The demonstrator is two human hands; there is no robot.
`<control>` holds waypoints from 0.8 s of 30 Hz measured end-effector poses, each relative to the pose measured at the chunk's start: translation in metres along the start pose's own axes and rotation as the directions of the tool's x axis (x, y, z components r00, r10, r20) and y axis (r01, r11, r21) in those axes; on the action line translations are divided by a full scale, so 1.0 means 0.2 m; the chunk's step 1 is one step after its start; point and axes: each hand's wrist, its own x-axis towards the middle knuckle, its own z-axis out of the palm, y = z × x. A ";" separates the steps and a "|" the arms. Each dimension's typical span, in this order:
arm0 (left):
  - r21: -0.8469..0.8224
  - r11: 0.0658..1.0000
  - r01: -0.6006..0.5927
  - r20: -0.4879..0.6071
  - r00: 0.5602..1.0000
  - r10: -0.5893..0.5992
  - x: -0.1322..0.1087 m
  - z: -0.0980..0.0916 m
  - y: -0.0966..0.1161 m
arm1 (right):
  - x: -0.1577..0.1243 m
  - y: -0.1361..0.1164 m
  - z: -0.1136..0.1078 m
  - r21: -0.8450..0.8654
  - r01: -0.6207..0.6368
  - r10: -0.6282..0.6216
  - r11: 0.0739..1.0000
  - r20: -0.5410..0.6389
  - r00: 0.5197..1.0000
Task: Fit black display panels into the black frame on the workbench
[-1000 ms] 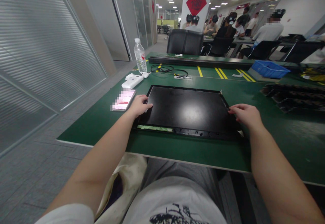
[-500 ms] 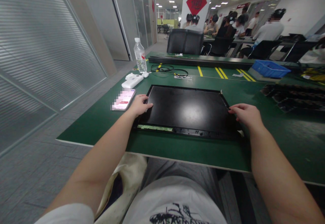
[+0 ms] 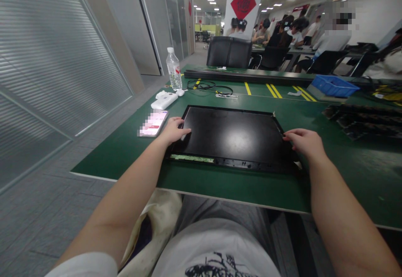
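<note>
A black flat display panel (image 3: 232,137) lies face up on the green table (image 3: 238,191), its dark frame around it. Along its near edge runs a narrow green circuit board (image 3: 192,158). My left hand (image 3: 173,130) grips the panel's left side, thumb over the top and fingers at the outer edge. On the opposite side, my right hand (image 3: 306,143) pinches the right edge between thumb and fingers. Some fingertips of both hands are hidden by the frame or the hand itself.
A smartphone (image 3: 153,123) lies left of the panel, with a white device (image 3: 164,100) and a water bottle (image 3: 173,70) behind it. Black cables (image 3: 204,85) lie farther back. A blue bin (image 3: 334,85) and dark strips (image 3: 361,118) stand at right. People sit in the background.
Hardly anything differs. My left thumb has shifted very slightly to the right on the panel; my right hand and the panel stay in place.
</note>
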 end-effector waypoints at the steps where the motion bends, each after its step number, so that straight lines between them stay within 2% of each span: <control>1: 0.011 1.000 -0.002 0.005 1.000 0.002 0.00 0.00 0.00 | 0.00 0.00 0.00 -0.003 -0.002 0.002 1.000 -0.001 1.000; 8: 0.175 0.984 -0.023 0.071 0.997 0.010 -0.03 -0.02 0.05 | -0.01 0.00 0.01 -0.001 0.025 -0.025 1.000 -0.038 0.999; 12: 0.224 0.956 -0.187 0.161 0.975 0.153 -0.06 -0.08 0.06 | 0.00 0.01 0.01 -0.011 0.051 -0.052 0.999 -0.041 0.998; 13: 0.227 0.941 -0.250 0.192 0.959 0.209 -0.07 -0.10 0.06 | 0.00 0.01 0.01 -0.016 0.053 -0.053 0.998 -0.038 0.998; 15: 0.200 0.895 -0.399 0.325 0.889 0.324 -0.10 -0.13 0.07 | 0.00 0.01 0.01 -0.019 0.051 -0.052 0.999 -0.034 0.998; 17: 0.151 0.862 -0.484 0.460 0.806 0.373 -0.12 -0.15 0.09 | -0.01 0.00 0.01 -0.016 0.043 -0.044 0.999 -0.037 0.998; 18: 0.146 0.851 -0.505 0.504 0.778 0.375 -0.13 -0.16 0.10 | -0.02 0.00 0.01 -0.011 0.039 -0.040 0.999 -0.039 0.998; 20: 0.159 0.838 -0.522 0.549 0.752 0.364 -0.14 -0.16 0.11 | -0.04 -0.02 0.00 -0.001 0.027 -0.027 1.000 -0.039 0.999; 24: 0.173 0.825 -0.538 0.571 0.737 0.361 -0.14 -0.17 0.13 | -0.06 -0.03 0.00 0.019 0.019 -0.018 1.000 -0.036 0.999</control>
